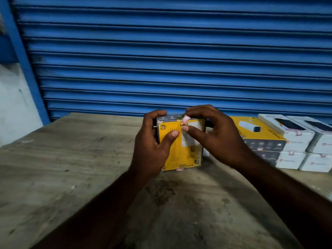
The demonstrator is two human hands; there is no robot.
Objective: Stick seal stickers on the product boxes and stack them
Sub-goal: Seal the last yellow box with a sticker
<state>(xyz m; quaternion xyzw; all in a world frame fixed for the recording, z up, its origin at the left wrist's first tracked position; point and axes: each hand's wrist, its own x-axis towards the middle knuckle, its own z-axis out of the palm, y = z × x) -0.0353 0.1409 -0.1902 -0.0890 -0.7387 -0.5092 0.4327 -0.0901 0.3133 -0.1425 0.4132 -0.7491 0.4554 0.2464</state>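
While my left hand point(152, 141) grips the yellow box point(177, 155) upright mid-table point(71, 159), my right hand point(215, 135) pinches a seal sticker point(185, 120) over its top edge; stacked boxes point(296, 141) sit far right.

box point(173, 151) yellow | sticker point(186, 119) white, red-edged | shutter point(161, 51) blue, ribbed

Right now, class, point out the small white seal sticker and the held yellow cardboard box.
small white seal sticker point(186, 120): head view, its middle.
yellow cardboard box point(179, 155): head view, front face.
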